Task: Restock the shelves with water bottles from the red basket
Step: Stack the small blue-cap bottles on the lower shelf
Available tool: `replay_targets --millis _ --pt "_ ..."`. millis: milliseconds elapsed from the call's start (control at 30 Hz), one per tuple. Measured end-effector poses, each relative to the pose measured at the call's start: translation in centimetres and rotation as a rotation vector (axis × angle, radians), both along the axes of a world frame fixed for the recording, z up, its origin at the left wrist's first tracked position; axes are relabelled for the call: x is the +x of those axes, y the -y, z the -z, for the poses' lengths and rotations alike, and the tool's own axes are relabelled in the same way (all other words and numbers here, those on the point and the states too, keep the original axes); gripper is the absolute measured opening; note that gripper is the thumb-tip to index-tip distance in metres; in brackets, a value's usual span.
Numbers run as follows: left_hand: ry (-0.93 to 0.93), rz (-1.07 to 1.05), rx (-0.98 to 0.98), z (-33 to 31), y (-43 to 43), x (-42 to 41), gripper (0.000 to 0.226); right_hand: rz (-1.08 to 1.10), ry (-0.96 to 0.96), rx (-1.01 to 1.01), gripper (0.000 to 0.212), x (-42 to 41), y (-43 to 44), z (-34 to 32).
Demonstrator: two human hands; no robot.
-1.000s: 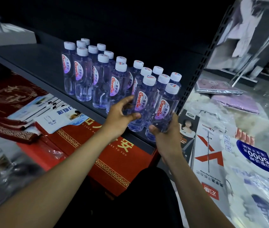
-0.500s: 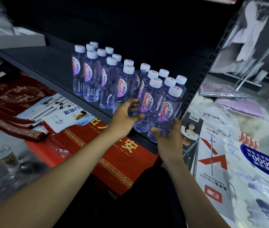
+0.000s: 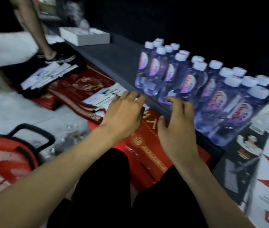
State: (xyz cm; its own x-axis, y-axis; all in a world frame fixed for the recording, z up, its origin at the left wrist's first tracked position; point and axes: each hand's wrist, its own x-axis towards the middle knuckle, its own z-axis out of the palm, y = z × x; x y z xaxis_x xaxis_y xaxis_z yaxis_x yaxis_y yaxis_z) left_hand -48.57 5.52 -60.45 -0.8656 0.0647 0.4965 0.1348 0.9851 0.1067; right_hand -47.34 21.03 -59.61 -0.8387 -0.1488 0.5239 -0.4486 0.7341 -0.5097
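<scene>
Several water bottles (image 3: 188,83) with white caps and red labels stand in rows on the dark shelf (image 3: 114,58). My left hand (image 3: 123,114) hovers in front of the shelf edge, fingers spread, holding nothing. My right hand (image 3: 175,129) is just below the shelf edge near the front bottles, fingers apart and empty. The red basket (image 3: 7,158) with a black handle sits at the lower left; clear bottles (image 3: 67,139) lie beside it. The frame is motion-blurred.
Red boxes with gold lettering (image 3: 148,145) lie under the shelf. A white box (image 3: 84,37) sits on the shelf's far left. Another person's leg and shoe (image 3: 54,55) stand at upper left. Packaged goods (image 3: 262,178) lie at right.
Both hands have let go of the front bottles and drawn back from the shelf. The view has swung left and down, bringing the red basket into sight.
</scene>
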Motion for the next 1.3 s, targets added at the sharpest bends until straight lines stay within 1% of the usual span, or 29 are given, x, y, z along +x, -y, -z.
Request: replay_targets --millis 67,133,267,367,500,600,700,767,800,867,933,1000,1100,1200,1267,1300 --pt "0.003 -0.106 -0.047 0.1 4.0 2.1 0.041 -0.103 0.021 0.11 0.051 0.1 4.0 0.1" --pt "0.03 -0.199 -0.048 0.5 8.5 4.6 0.039 -0.203 0.047 0.211 0.049 0.4 8.4 0.3" --pt "0.154 -0.409 -0.009 2.3 17.6 11.1 0.035 -0.466 0.081 0.348 0.044 2.3 18.3 1.6" --pt "0.249 -0.586 0.028 4.6 23.6 17.1 0.038 -0.683 0.087 0.428 0.052 4.7 25.6 3.0" --pt "0.374 -0.821 0.147 8.2 30.1 25.4 0.04 -0.915 0.126 0.497 0.053 9.4 34.2 5.4" --pt "0.453 -0.987 0.246 12.0 33.4 30.9 0.04 -1.028 0.145 0.584 0.055 13.3 39.6 8.1" --pt "0.536 -1.138 0.412 16.2 35.2 34.8 0.042 -1.145 0.29 0.699 0.059 16.8 44.0 11.5" --pt "0.598 -1.225 0.575 19.2 36.0 36.6 0.042 -1.186 0.375 0.792 0.056 18.5 46.1 14.0" --pt "0.634 -1.247 0.677 20.8 36.3 37.3 0.039 -1.192 0.418 0.845 0.057 19.3 46.8 15.3" --pt "0.694 -1.249 0.886 24.1 36.5 38.8 0.028 -1.202 0.529 0.944 0.061 20.5 47.8 18.0" --pt "0.745 -1.242 1.014 27.3 36.3 40.1 0.026 -1.215 0.634 1.028 0.064 21.2 48.1 20.9" --pt "0.789 -1.269 1.079 30.1 36.1 41.5 0.028 -1.218 0.689 1.115 0.061 21.6 48.2 23.9" --pt "0.839 -1.294 1.122 33.5 36.1 42.6 0.041 -1.224 0.762 1.236 0.057 21.5 48.3 27.8" --pt "0.854 -1.365 1.112 35.7 36.6 42.7 0.052 -1.232 0.815 1.339 0.063 21.4 48.7 30.8" --pt "0.852 -1.39 1.113 36.9 36.9 42.5 0.054 -1.226 0.842 1.371 0.067 21.6 49.2 32.7" --pt "0.861 -1.4 1.079 37.4 37.0 42.4 0.054 -1.222 0.856 1.377 0.069 21.9 49.5 33.6"
